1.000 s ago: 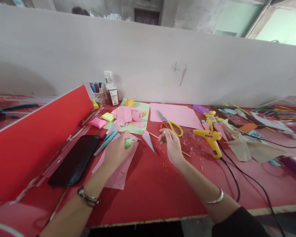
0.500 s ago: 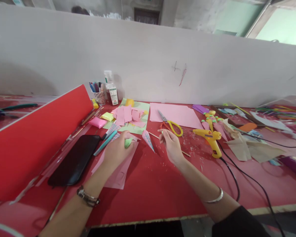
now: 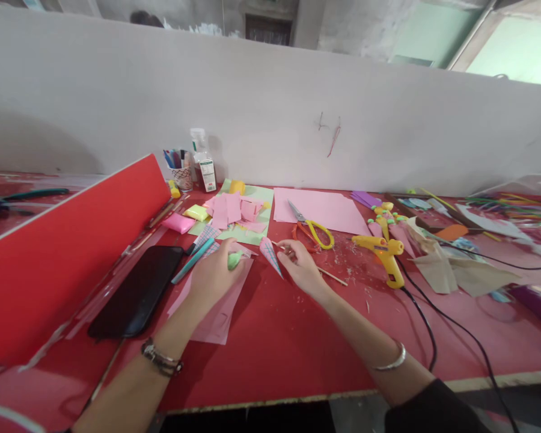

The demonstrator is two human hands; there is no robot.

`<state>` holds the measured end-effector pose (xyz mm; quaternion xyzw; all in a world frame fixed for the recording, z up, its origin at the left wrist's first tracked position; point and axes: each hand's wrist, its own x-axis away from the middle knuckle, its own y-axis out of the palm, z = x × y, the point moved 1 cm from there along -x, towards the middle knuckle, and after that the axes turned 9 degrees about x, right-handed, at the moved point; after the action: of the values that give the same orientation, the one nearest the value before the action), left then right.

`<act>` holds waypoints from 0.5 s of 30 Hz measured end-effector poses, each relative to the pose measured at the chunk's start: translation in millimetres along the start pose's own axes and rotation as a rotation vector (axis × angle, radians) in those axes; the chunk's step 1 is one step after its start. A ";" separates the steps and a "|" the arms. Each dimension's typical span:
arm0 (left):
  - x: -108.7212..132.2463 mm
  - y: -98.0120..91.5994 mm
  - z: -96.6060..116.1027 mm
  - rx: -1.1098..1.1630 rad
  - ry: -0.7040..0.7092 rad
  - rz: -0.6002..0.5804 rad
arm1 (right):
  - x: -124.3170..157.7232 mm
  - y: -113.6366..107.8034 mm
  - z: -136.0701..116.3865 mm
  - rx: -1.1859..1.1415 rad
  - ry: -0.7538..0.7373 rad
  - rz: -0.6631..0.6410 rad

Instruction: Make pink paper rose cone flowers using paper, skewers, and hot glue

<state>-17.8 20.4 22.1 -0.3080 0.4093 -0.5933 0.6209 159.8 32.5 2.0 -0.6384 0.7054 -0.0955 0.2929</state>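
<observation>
My left hand (image 3: 214, 270) is closed on a lump of soft green clay (image 3: 234, 260), which shows between thumb and fingers above pink paper sheets (image 3: 211, 322). My right hand (image 3: 302, 267) has its fingers drawn together beside a small pink paper cone (image 3: 269, 255) with blue grid lines. The cone lies on the red table, its tip toward me. Whatever is between the right fingertips is too small or hidden to make out. A thin wooden stick (image 3: 333, 276) passes under that hand. Just behind lie scissors (image 3: 320, 234) with yellow and orange handles.
A yellow glue gun (image 3: 388, 258) with a black cable lies at right. Finished-looking small pink and green pieces (image 3: 388, 222) sit behind it. At left are a black phone (image 3: 137, 291), a blue pen (image 3: 193, 260), clay packets (image 3: 179, 223) and a standing red board (image 3: 72, 258).
My right hand has moved left and a little down, from beside the scissors to the paper cone. My left hand stays in place with the green clay.
</observation>
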 end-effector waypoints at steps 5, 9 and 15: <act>0.8 -1.1 2.2 -0.013 -0.011 -0.012 | 2.7 -0.4 2.5 0.185 0.012 -0.090; 0.3 -0.5 1.0 -0.010 -0.014 -0.014 | 5.1 -2.7 -1.6 0.259 -0.036 -0.167; 1.2 -0.5 0.5 0.015 0.010 -0.035 | 4.9 -2.1 0.2 0.251 -0.043 -0.151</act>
<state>-17.6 19.1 22.6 -0.3071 0.4026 -0.6087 0.6108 161.6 27.5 1.5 -0.6500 0.6313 -0.1912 0.3772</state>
